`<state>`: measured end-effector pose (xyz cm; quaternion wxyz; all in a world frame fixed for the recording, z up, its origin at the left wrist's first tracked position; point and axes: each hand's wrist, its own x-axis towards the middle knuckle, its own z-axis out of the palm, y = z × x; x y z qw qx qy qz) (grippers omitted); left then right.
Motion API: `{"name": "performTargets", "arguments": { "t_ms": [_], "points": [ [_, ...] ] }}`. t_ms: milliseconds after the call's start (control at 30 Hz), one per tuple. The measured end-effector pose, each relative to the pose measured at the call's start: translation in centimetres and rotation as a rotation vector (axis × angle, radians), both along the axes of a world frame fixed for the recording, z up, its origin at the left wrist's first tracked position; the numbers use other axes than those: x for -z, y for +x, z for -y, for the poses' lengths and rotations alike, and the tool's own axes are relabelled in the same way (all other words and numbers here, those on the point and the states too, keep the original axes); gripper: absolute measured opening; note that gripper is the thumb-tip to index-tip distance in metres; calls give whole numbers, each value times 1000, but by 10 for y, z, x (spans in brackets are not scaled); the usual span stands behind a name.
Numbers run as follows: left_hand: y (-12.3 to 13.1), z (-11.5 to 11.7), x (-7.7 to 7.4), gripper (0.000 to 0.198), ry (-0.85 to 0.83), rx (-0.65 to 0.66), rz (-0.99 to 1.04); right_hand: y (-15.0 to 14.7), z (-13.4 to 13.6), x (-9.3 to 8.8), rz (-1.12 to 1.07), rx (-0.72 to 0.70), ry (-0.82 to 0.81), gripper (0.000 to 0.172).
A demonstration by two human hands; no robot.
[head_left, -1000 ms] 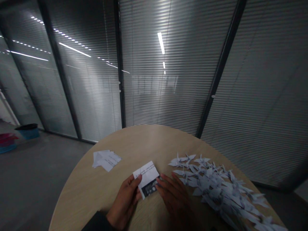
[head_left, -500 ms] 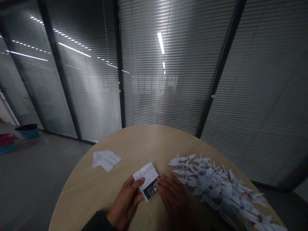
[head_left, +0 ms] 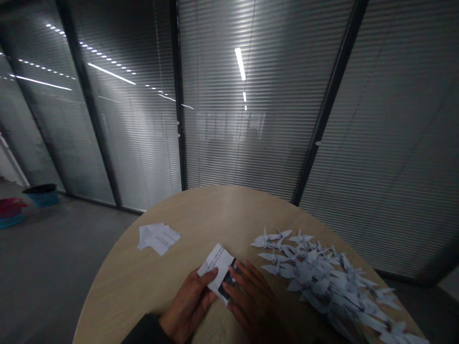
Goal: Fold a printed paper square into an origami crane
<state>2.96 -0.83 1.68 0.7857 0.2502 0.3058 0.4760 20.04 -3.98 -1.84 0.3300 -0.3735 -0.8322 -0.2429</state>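
Note:
Close to the front of the table, a small sheet of paper (head_left: 217,263) with printed lines and a dark printed picture lies tilted between my hands. My left hand (head_left: 195,298) pinches its left side, thumb on top and fingers underneath. Over the paper's right edge, my right hand (head_left: 251,296) rests with fingers stretched out and slightly spread, covering part of the dark picture. The right thumb is hidden. To the right is a pile of folded white paper cranes (head_left: 322,277). A few loose paper sheets (head_left: 159,237) lie overlapped on the left.
The round wooden table (head_left: 222,205) curves away in front of me. Behind it stands a glass partition with blinds (head_left: 247,153) and dark frames. On the floor at far left are a blue bin (head_left: 42,197) and a red-and-blue bin (head_left: 10,212).
The paper has turned, its right corner swinging down towards me. My right fingers have slid left and now cover more of the dark picture. My left hand keeps its hold.

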Motion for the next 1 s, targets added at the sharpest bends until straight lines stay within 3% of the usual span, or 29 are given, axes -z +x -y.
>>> {"name": "performTargets", "arguments": {
  "t_ms": [167, 367, 567, 867, 1000],
  "points": [
    [1, 0, 0, 18, 7, 16, 28, 1, 1, -7, -57, -48, 58, 20],
    [1, 3, -3, 16, -26, 36, 53, 0, 2, -8, -236, -86, -70, 15],
    [1, 5, -7, 19, -39, 62, 48, -6, 1, -6, -545, -7, -168, 25],
    [1, 8, -9, 25, 33, 155, 62, 1, -11, 11, -700, 156, -157, 29],
    [0, 9, -7, 27, 75, 193, 35, 2, -8, 4, -798, 166, -378, 20]
  ]
}}
